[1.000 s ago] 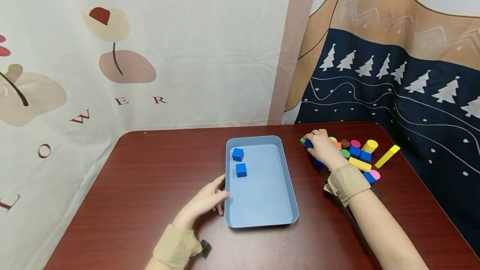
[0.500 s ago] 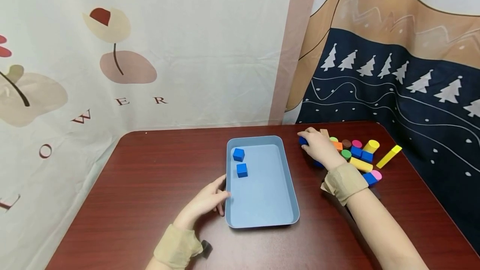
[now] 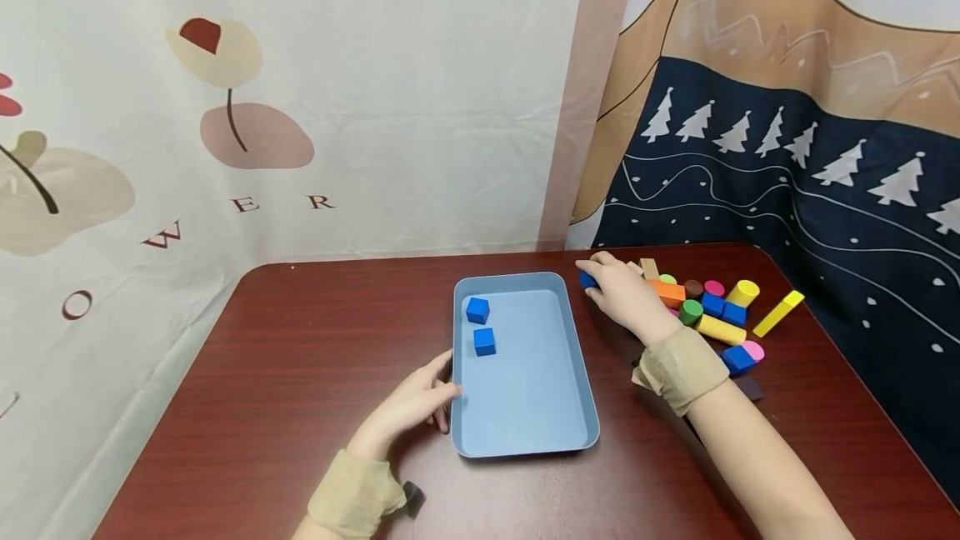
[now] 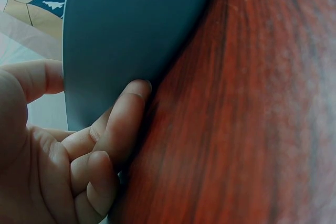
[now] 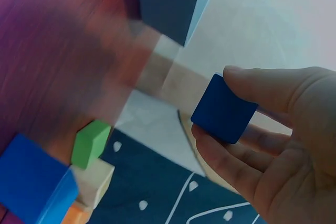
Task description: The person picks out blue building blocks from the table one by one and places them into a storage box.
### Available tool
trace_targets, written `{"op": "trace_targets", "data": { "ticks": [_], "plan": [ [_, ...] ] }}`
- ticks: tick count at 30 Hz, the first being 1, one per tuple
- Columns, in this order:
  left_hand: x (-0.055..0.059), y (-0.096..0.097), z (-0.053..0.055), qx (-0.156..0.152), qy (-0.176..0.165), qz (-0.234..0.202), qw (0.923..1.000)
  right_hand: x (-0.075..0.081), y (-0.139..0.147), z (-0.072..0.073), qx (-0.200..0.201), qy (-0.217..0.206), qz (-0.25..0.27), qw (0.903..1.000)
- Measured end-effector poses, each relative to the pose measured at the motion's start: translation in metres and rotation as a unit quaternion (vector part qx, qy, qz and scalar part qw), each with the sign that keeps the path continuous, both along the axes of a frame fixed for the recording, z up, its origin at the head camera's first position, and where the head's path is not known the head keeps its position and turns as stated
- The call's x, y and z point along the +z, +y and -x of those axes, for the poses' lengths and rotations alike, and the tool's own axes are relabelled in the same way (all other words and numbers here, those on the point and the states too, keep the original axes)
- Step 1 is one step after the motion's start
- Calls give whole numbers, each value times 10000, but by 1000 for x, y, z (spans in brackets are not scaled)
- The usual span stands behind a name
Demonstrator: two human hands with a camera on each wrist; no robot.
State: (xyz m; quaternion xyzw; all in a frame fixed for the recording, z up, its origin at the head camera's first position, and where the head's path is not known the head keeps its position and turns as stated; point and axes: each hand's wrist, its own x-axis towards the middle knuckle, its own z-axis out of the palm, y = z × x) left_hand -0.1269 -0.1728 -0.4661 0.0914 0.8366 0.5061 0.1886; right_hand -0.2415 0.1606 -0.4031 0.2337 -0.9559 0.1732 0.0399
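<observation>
A light blue tray (image 3: 525, 407) lies on the table with two blue cubes (image 3: 477, 310) near its far left corner. My left hand (image 3: 408, 402) grips the tray's left wall. Its thumb goes over the rim, and the left wrist view shows the fingers (image 4: 126, 114) against the outside wall. To the right of the tray, my right hand (image 3: 628, 294) pinches a blue cube (image 5: 224, 109) between thumb and fingers. In the right wrist view the cube is apart from the other blocks.
Right of the right hand lies a group of several coloured blocks: an orange block (image 3: 667, 293), a green cylinder (image 3: 690, 312), yellow cylinders (image 3: 722, 330) and a leaning yellow bar (image 3: 777, 313). The dark red table (image 3: 337, 315) ends at printed curtains (image 3: 420, 107) behind.
My right hand has moved left, away from the block group toward the tray, carrying the blue cube. More of the orange block shows. The left hand and tray have stayed put.
</observation>
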Motion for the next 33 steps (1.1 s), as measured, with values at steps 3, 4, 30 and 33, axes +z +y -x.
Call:
{"op": "trace_targets", "data": {
  "ticks": [3,4,30,33],
  "plan": [
    [1,0,0,17,-11,46,10000,1,-6,-3,135,75,123,9998],
    [1,0,-1,23,-18,59,10000,2,-8,-4,177,98,145,9997],
    [4,2,-2,97,1,-32,9999,17,-63,-44,1557,295,86,9873],
    [4,2,-1,94,-8,25,10000,15,-67,-47,1705,334,73,9848]
  ]
}}
